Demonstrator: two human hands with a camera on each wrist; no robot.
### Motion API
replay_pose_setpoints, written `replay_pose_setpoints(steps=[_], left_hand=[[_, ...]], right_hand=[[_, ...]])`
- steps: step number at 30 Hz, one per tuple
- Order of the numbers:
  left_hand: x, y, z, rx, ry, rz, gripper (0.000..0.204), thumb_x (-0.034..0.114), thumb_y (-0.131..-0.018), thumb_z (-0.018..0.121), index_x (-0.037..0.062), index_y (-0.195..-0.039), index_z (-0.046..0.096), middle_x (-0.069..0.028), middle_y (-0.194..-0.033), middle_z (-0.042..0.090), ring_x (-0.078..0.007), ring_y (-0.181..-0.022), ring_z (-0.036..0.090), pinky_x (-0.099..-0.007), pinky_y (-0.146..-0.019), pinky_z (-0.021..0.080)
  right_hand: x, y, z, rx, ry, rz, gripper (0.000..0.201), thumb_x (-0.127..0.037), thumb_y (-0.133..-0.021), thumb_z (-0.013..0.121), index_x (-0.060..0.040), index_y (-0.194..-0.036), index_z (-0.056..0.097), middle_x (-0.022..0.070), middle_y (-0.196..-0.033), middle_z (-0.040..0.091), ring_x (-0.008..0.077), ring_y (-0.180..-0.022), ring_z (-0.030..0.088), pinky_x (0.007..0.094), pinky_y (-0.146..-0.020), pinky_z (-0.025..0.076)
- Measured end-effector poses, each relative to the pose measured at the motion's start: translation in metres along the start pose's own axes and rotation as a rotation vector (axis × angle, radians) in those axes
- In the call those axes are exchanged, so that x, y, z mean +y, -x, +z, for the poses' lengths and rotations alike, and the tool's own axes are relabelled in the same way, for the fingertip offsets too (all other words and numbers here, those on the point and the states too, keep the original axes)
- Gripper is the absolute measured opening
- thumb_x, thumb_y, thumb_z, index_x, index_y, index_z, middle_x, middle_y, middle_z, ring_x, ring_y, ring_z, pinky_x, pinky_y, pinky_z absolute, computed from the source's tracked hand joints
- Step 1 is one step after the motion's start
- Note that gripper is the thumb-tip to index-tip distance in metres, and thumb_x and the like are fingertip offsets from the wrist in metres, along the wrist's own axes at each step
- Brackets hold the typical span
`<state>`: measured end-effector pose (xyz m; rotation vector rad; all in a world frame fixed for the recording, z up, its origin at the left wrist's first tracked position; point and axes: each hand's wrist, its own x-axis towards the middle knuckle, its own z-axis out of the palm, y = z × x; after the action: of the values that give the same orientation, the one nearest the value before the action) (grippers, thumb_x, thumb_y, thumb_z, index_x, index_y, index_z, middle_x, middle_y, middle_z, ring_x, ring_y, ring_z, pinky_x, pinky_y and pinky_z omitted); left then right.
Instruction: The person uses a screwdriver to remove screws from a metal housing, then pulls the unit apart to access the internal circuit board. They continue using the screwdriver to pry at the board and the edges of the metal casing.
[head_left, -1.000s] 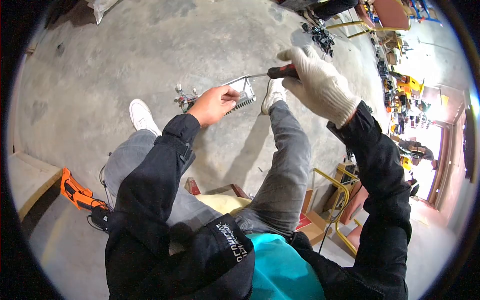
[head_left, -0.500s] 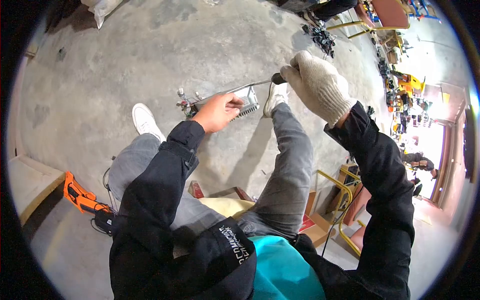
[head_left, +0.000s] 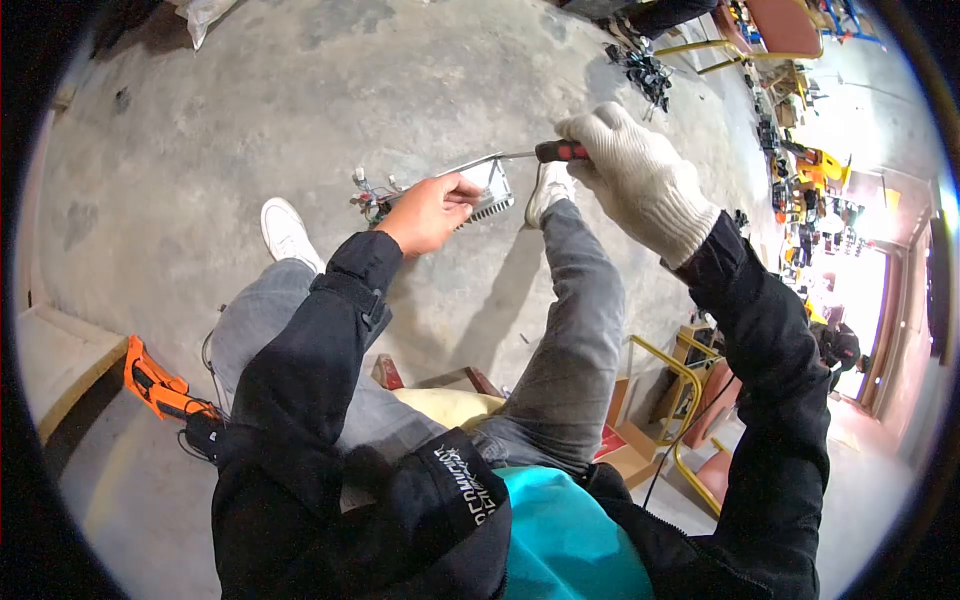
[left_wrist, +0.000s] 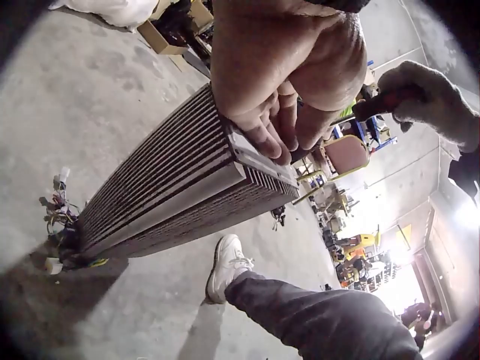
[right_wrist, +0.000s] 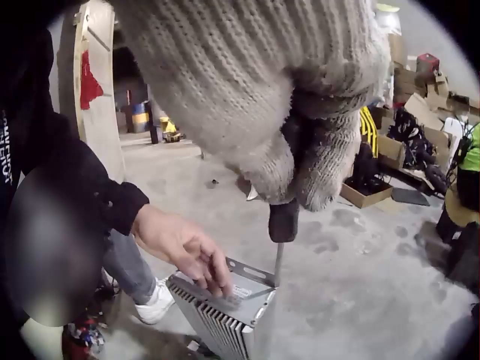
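Note:
A grey finned metal case stands on end on the floor, with wires and connectors at its lower end. My bare left hand is at its top, fingertips touching the flat end plate. In the white knit glove, my right hand grips the screwdriver by its black and red handle. In the right wrist view, the screwdriver's thin shaft runs down to a corner of the end plate; in the head view it reaches the plate's raised rim.
My white shoes stand on either side of the case on the concrete floor. An orange tool lies at left near a wooden board. Yellow-framed chairs and a pile of black parts are at right.
My right hand dipped down, hiding the handle's red part half a second ago, then turned so it shows again. My left hand stays at the case top throughout.

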<state>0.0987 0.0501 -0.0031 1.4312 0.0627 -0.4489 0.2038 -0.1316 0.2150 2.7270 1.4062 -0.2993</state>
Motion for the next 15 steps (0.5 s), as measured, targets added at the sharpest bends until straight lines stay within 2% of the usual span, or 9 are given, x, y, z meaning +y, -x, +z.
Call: replay_pose_setpoints(steps=[2,3,5,6,8,9,11,12,15], left_hand=[[0.002,0.000,0.000,-0.001,-0.002,-0.008,0.030,0.000,-0.095,0.058,-0.0030,-0.125,0.060,-0.0123,-0.122,0.067,-0.0188,-0.115,0.064,-0.0324,-0.104,0.050],[0.003,0.001,-0.001,0.002,-0.007,-0.017,0.030,-0.001,-0.095,0.057,-0.0031,-0.125,0.060,-0.0120,-0.122,0.067,-0.0187,-0.115,0.064,-0.0323,-0.104,0.049],[0.001,0.001,-0.002,-0.001,-0.022,-0.012,0.030,-0.001,-0.095,0.057,-0.0031,-0.125,0.060,-0.0118,-0.122,0.067,-0.0186,-0.115,0.064,-0.0322,-0.104,0.049],[0.001,0.000,-0.001,-0.002,-0.036,-0.003,0.030,-0.001,-0.095,0.057,-0.0031,-0.126,0.060,-0.0116,-0.122,0.067,-0.0184,-0.115,0.064,-0.0322,-0.104,0.049],[-0.003,-0.002,0.002,0.002,-0.011,0.015,0.030,-0.001,-0.095,0.058,-0.0031,-0.125,0.060,-0.0115,-0.122,0.067,-0.0183,-0.115,0.064,-0.0323,-0.104,0.049],[-0.005,-0.002,0.001,0.008,0.017,0.024,0.030,-0.002,-0.095,0.058,-0.0032,-0.124,0.061,-0.0115,-0.121,0.067,-0.0182,-0.114,0.064,-0.0324,-0.104,0.049],[-0.005,0.000,0.000,0.029,0.004,0.034,0.028,-0.001,-0.094,0.059,-0.0030,-0.122,0.061,-0.0119,-0.119,0.069,-0.0185,-0.112,0.065,-0.0321,-0.100,0.051],[-0.003,0.001,0.001,0.042,-0.007,0.049,0.026,-0.001,-0.094,0.060,-0.0028,-0.120,0.062,-0.0123,-0.116,0.070,-0.0188,-0.110,0.067,-0.0318,-0.097,0.053],[-0.006,0.000,0.002,0.041,0.017,0.060,0.025,-0.002,-0.094,0.060,-0.0022,-0.119,0.063,-0.0118,-0.115,0.070,-0.0185,-0.110,0.067,-0.0314,-0.096,0.053]], right_hand=[[-0.003,-0.006,0.002,0.011,-0.007,0.163,0.025,-0.024,-0.091,0.068,-0.0069,-0.108,0.062,0.0170,-0.095,0.064,0.0390,-0.087,0.068,0.0454,-0.073,0.056],[-0.006,-0.011,0.001,0.010,-0.009,0.163,0.025,-0.024,-0.091,0.068,-0.0069,-0.108,0.062,0.0170,-0.095,0.064,0.0390,-0.087,0.068,0.0454,-0.073,0.056],[-0.011,-0.014,-0.002,-0.105,-0.031,0.319,0.026,-0.025,-0.092,0.067,-0.0066,-0.109,0.061,0.0157,-0.090,0.065,0.0391,-0.084,0.068,0.0455,-0.071,0.055],[-0.011,-0.010,-0.001,-0.103,-0.028,0.323,0.026,-0.025,-0.092,0.067,-0.0066,-0.109,0.061,0.0157,-0.090,0.065,0.0391,-0.084,0.068,0.0455,-0.071,0.055],[-0.008,-0.003,0.003,0.015,-0.031,0.145,0.026,-0.017,-0.088,0.067,-0.0075,-0.112,0.060,0.0167,-0.096,0.063,0.0386,-0.085,0.067,0.0447,-0.072,0.055],[-0.006,-0.002,0.002,0.019,-0.032,0.140,0.026,-0.017,-0.088,0.067,-0.0075,-0.112,0.060,0.0167,-0.096,0.063,0.0386,-0.085,0.067,0.0447,-0.072,0.055],[-0.003,0.000,-0.001,0.051,0.041,-0.177,0.033,-0.007,-0.083,0.066,-0.0094,-0.115,0.058,0.0163,-0.103,0.060,0.0375,-0.090,0.066,0.0438,-0.076,0.056],[-0.007,-0.001,-0.004,-0.042,0.122,-0.156,0.039,0.000,-0.079,0.064,-0.0111,-0.116,0.059,0.0155,-0.107,0.056,0.0367,-0.095,0.066,0.0438,-0.079,0.056],[-0.005,-0.001,-0.002,-0.035,0.212,-0.212,0.038,-0.001,-0.081,0.064,-0.0118,-0.117,0.058,0.0142,-0.106,0.056,0.0358,-0.095,0.066,0.0440,-0.079,0.057]])
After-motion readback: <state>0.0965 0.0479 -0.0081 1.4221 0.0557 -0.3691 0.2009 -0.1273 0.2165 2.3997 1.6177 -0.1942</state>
